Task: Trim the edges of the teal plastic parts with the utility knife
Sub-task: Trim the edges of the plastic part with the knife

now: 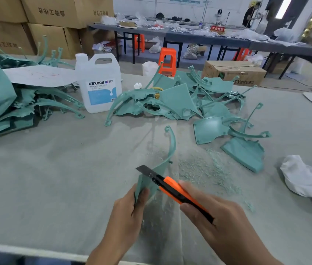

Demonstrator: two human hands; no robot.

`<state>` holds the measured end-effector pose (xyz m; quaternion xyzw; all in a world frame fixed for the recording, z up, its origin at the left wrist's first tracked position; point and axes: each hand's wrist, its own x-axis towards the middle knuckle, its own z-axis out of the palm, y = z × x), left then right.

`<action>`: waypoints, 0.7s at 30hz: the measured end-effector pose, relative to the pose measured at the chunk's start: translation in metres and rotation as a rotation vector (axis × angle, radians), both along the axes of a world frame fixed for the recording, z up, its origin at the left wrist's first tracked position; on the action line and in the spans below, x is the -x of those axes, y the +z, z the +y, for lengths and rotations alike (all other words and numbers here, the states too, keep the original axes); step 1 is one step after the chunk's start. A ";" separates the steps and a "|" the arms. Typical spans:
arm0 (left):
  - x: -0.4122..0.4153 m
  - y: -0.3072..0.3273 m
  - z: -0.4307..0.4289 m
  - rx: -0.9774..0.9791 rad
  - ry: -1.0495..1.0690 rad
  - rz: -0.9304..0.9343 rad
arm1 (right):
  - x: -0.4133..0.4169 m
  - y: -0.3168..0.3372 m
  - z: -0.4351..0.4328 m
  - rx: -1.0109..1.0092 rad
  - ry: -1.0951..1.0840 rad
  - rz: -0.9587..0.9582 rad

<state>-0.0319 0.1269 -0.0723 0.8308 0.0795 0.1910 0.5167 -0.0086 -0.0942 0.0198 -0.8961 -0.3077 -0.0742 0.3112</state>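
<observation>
A white plastic jug (98, 83) with a blue label reading DEXCON stands upright on the grey worktop (55, 169). A flat pale sheet (40, 75) reaches in from the left, ending just beside the jug. A crumpled white cloth (304, 180) lies near the right edge. Stacked cardboard boxes (55, 14) fill the far left corner. Beyond the worktop, an orange stool (167, 61) stands beside a brown carton (235, 73) on the floor. Behind them run long dark tables (208, 40) strewn with bags and small white items, with a person (250, 15) at the far end.

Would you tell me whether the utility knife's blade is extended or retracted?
Extended: the dark blade juts out of the orange utility knife, across the teal part.
</observation>
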 end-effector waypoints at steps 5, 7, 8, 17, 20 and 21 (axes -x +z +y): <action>-0.001 -0.009 -0.001 0.106 0.045 0.015 | -0.026 0.001 -0.013 0.069 -0.048 -0.121; -0.002 -0.008 0.001 0.150 0.048 0.019 | -0.048 0.000 -0.021 0.070 -0.082 -0.068; -0.003 -0.008 0.001 0.191 0.055 0.017 | -0.060 -0.002 -0.023 0.093 -0.080 -0.027; -0.010 -0.015 0.014 0.606 0.133 0.038 | -0.151 -0.032 -0.030 0.178 -0.176 0.156; -0.013 -0.016 0.015 0.613 0.108 0.042 | -0.130 -0.019 -0.021 -0.017 -0.117 0.090; -0.013 -0.016 0.015 0.625 0.107 0.042 | -0.115 -0.012 -0.013 -0.033 -0.051 0.049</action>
